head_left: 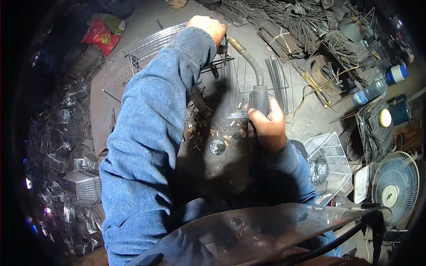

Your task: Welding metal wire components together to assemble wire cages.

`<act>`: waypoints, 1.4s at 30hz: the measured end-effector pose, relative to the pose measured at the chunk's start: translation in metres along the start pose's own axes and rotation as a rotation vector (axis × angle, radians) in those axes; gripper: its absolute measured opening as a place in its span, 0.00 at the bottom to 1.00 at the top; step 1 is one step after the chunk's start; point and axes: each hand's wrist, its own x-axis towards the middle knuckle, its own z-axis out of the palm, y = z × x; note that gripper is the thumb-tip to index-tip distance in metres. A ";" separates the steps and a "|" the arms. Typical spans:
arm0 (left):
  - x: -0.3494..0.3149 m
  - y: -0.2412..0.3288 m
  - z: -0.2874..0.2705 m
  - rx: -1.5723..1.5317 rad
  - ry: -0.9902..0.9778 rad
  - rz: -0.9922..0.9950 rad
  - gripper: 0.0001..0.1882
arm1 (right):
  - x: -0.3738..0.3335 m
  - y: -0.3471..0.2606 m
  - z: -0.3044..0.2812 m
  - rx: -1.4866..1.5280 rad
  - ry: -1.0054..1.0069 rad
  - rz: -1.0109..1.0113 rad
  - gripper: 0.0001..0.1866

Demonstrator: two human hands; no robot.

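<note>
In my right hand [268,123] is a welding torch [259,95], its handle held upright and its bent neck and nozzle pointing up and left. My left hand [208,29] is closed at the far right end of a wire rack [146,48]; its fingertips are partly hidden. That rack has rows of thin bright rods and lies partly behind my left sleeve. Dark metal pieces [215,71] sit just below the left hand. Under the torch, straight metal rods [276,75] and a thin wire frame lie on the grey surface. The nozzle stays a little apart from the left hand.
Cigarette-butt-like scraps [226,137] litter the floor ahead of me. Piles of wire parts [306,26] stand at the far right. A fan [395,195], a wire basket [328,164] and a water bottle [370,93] are at the right. A transparent visor [248,230] crosses the lower view.
</note>
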 end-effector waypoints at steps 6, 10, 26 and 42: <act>0.001 0.000 -0.004 0.048 -0.095 -0.028 0.20 | 0.008 0.007 0.003 -0.013 -0.006 -0.012 0.13; 0.006 -0.002 0.001 0.059 -0.058 -0.031 0.23 | 0.008 0.006 0.002 -0.070 0.031 -0.005 0.12; 0.001 -0.001 0.003 0.070 -0.048 -0.045 0.31 | 0.014 0.011 -0.006 -0.147 0.003 -0.047 0.12; -0.008 0.004 0.022 -0.027 -0.012 -0.169 0.32 | 0.016 0.038 -0.021 0.272 -0.101 0.378 0.09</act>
